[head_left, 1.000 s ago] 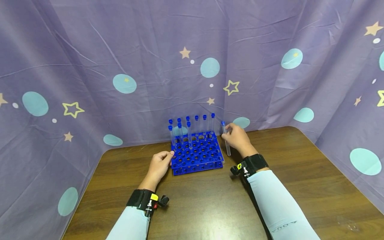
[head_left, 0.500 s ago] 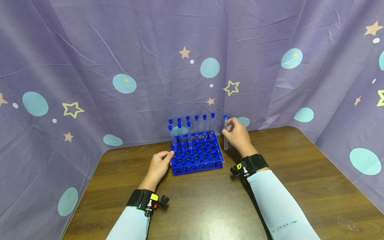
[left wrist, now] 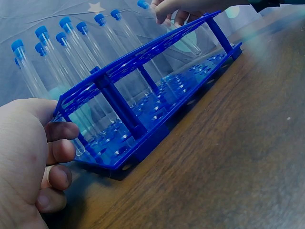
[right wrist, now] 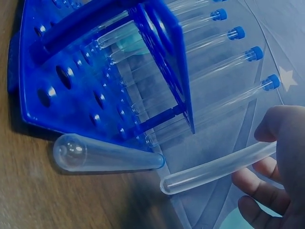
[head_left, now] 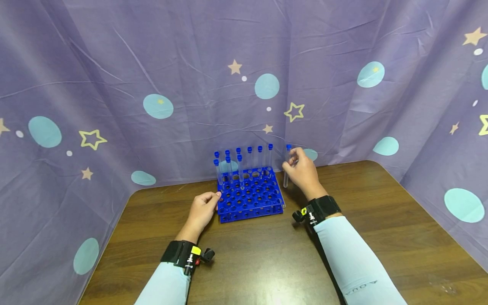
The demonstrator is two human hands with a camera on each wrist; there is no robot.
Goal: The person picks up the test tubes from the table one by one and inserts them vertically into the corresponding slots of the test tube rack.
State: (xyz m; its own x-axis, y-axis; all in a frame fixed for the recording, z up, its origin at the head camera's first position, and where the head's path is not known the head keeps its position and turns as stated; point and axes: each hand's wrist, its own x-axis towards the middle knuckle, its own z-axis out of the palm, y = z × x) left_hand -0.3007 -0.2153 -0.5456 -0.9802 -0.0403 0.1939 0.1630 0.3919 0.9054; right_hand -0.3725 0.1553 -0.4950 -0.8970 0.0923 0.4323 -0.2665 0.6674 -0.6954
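Note:
A blue plastic test tube rack [head_left: 249, 207] stands on the table, with several clear, blue-capped test tubes [head_left: 241, 173] upright at its back and left. My left hand [head_left: 202, 208] grips the rack's left edge, thumb on the top plate and fingers curled below it in the left wrist view [left wrist: 24, 157]. To the right of the rack, my right hand [head_left: 303, 173] pinches another capped test tube [head_left: 286, 180] near its upper part. That tube hangs slightly tilted, its rounded bottom end [right wrist: 174, 184] apart from the rack; fingers hide part of it.
One more clear tube [right wrist: 105, 153] lies on the wooden table [head_left: 244, 262] along the rack's right side. A purple patterned curtain [head_left: 190, 84] hangs close behind the table's back edge. A small clear piece [head_left: 444, 288] lies at the table's right front.
The tube in my right hand has risen and swung from a lean toward the left to nearly upright, its cap now slightly right of its base. My left hand and the rack have stayed put.

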